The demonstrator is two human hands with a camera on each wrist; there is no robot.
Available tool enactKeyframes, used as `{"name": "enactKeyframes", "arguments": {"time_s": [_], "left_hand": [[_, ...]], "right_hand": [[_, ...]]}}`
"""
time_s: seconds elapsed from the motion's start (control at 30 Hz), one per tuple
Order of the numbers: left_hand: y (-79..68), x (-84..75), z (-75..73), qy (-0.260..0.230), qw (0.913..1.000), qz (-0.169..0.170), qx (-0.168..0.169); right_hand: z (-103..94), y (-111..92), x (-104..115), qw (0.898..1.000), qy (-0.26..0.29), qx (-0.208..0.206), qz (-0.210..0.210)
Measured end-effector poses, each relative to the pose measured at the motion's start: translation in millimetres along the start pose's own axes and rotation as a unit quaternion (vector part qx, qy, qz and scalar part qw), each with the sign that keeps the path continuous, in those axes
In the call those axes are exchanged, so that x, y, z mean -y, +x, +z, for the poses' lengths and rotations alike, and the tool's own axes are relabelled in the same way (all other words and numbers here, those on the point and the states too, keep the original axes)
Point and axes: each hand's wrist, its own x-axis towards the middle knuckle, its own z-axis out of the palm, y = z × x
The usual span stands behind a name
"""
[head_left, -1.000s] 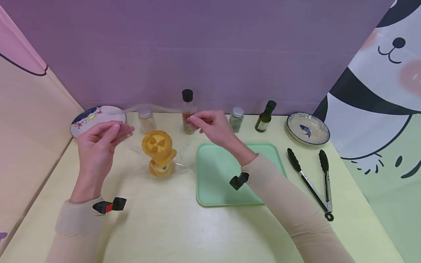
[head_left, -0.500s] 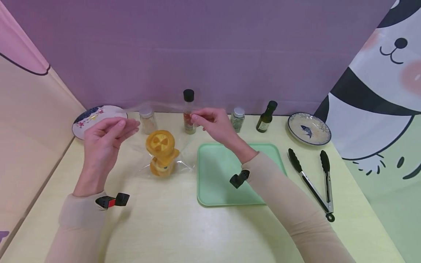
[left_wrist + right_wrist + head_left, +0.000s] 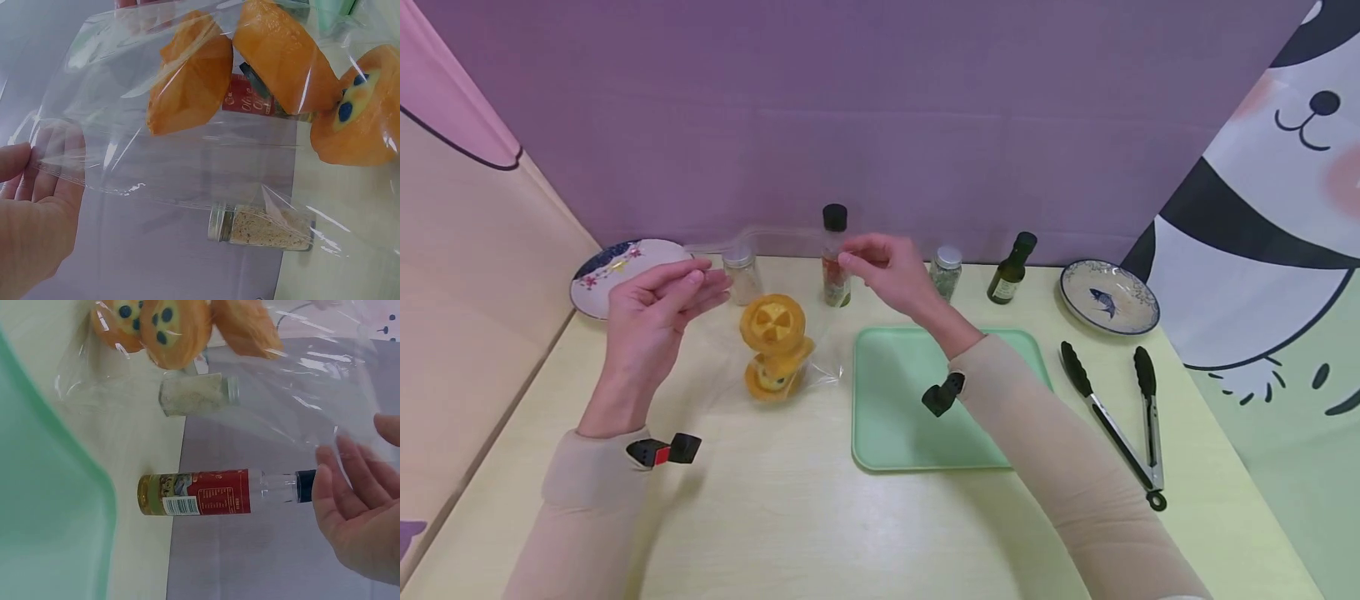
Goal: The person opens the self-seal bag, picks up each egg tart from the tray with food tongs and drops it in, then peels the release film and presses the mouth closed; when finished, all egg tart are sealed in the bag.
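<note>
A clear plastic bag (image 3: 119,156) with several round orange-brown pastries (image 3: 772,323) in it hangs between my hands. Some pastries carry dark blue dots on a pale yellow top, seen in both wrist views. My left hand (image 3: 651,321) pinches one side of the bag's mouth between thumb and fingers, in front of the floral plate. On the other side, my right hand (image 3: 891,275) pinches the opposite rim, just right of the red-labelled bottle (image 3: 219,492). The bag's mouth spreads upward between the hands, and its lower part sits on or just above the table; which, I cannot tell.
Right of the bag lies a green tray (image 3: 917,425). Along the back stand a seasoning jar (image 3: 265,227), a herb jar (image 3: 946,271) and a dark bottle (image 3: 1011,268). A floral plate (image 3: 617,267), a fish plate (image 3: 1138,304) and tongs (image 3: 1112,429) flank them.
My left hand has moved right and slightly up, closer to my right hand, which rose a little. The bag's mouth bows wider between them. The pastries have shifted slightly right.
</note>
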Motion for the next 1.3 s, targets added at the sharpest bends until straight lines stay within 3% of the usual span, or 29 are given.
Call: {"name": "enactKeyframes", "arguments": {"time_s": [0.1, 0.2, 0.27, 0.37, 0.47, 0.57, 0.63, 0.73, 0.83, 1.03, 1.17, 1.3], "left_hand": [[1.1, -0.4, 1.9, 0.015, 0.9999, -0.003, 0.003], [2.4, -0.1, 3.5, 0.022, 0.9997, -0.002, 0.009], [3.1, 0.3, 4.3, 0.021, 0.9997, 0.001, 0.013], [3.3, 0.3, 5.1, 0.022, 0.9996, 0.007, 0.018], [3.2, -0.5, 6.6, 0.027, 0.9993, 0.011, 0.022], [3.4, -1.4, 8.7, 0.045, 0.9984, 0.020, 0.029], [3.5, -1.9, 10.3, 0.061, 0.9971, 0.029, 0.035], [3.4, -2.5, 12.7, 0.089, 0.9942, 0.043, 0.042], [2.5, -1.6, 15.2, 0.119, 0.9905, 0.052, 0.045], [1.7, -2.5, 17.9, 0.196, 0.9779, 0.061, 0.038], [1.7, -4.0, 17.9, 0.231, 0.9699, 0.070, 0.032], [2.8, -5.3, 17.5, 0.249, 0.9645, 0.079, 0.040]], "right_hand": [[0.9, 1.3, 2.2, 0.999, -0.033, -0.026, -0.011], [3.6, -0.1, 8.8, 0.989, -0.085, -0.089, -0.081], [8.1, -2.1, 16.8, 0.970, -0.125, -0.136, -0.159], [21.2, -5.4, 32.1, 0.927, -0.173, -0.169, -0.285], [38.3, -7.0, 48.3, 0.891, -0.223, -0.137, -0.370], [54.5, -5.8, 60.8, 0.876, -0.272, -0.082, -0.391], [63.1, -3.0, 65.8, 0.874, -0.296, -0.056, -0.381], [71.8, 2.1, 68.6, 0.884, -0.307, -0.031, -0.352], [76.2, 5.4, 67.5, 0.888, -0.307, -0.031, -0.341], [78.8, 7.3, 70.7, 0.882, -0.312, -0.043, -0.350], [78.4, 9.2, 76.4, 0.897, -0.293, -0.027, -0.330], [78.2, 11.6, 78.0, 0.896, -0.288, -0.031, -0.336]]}}
